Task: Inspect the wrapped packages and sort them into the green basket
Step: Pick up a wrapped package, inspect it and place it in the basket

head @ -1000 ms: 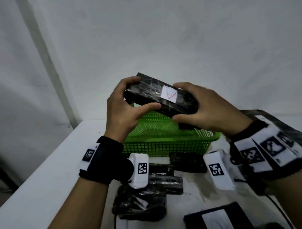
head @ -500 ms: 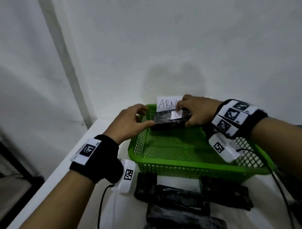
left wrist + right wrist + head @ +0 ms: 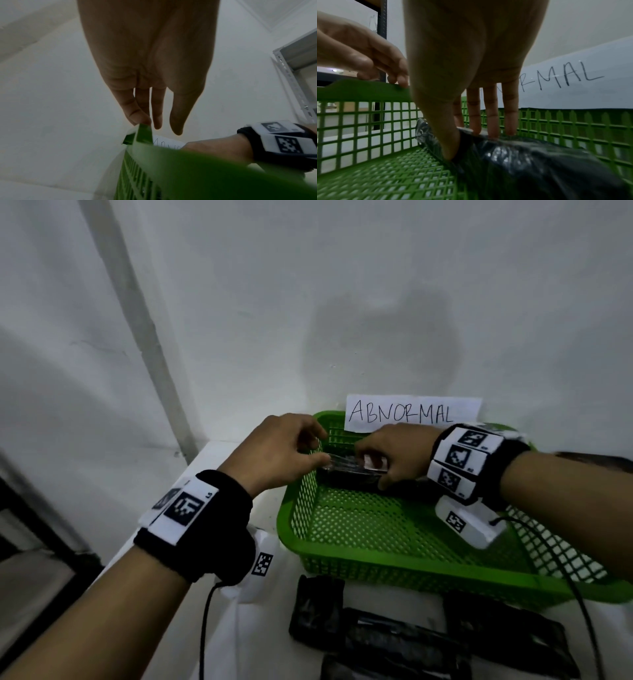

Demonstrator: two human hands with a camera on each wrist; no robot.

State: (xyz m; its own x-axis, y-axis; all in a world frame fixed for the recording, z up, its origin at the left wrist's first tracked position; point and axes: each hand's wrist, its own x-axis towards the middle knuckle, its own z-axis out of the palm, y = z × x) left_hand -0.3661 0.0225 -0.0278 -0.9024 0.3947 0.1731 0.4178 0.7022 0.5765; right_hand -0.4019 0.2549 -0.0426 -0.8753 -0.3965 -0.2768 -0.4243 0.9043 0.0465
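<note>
A green basket (image 3: pixel 394 549) of plastic mesh is seen in the centre and lower right of the head view, set on a white table (image 3: pixel 219 453) against a pale wall. A paper sign (image 3: pixel 412 413) reading "ABNORMAL" is fixed above the basket's far rim, right of centre.

A black, film-wrapped package (image 3: pixel 349 472) is held low inside the basket at its far left corner, long side running left to right. Whether it rests on the mesh floor cannot be told from the head view; in the right wrist view the package (image 3: pixel 522 159) is seen lying on or just above the basket floor (image 3: pixel 385 175).

The package is grasped by the right hand (image 3: pixel 394 455), reaching in from the right of the frame: in the right wrist view the thumb is pressed on the near side and the fingers (image 3: pixel 491 121) are laid over the far edge. A white label is partly seen under this hand.

The left hand (image 3: pixel 277 453) is placed at the basket's left rim, fingers relaxed and extended. In the left wrist view the left hand (image 3: pixel 150 67) shows fingertips just above the rim (image 3: pixel 145 134), and nothing is gripped. Whether its thumb touches the package end in the head view cannot be told.

Further black packages (image 3: pixel 394 642) are laid on the table at the bottom of the head view, in front of the basket. Black wristbands with printed markers are worn on both wrists.
</note>
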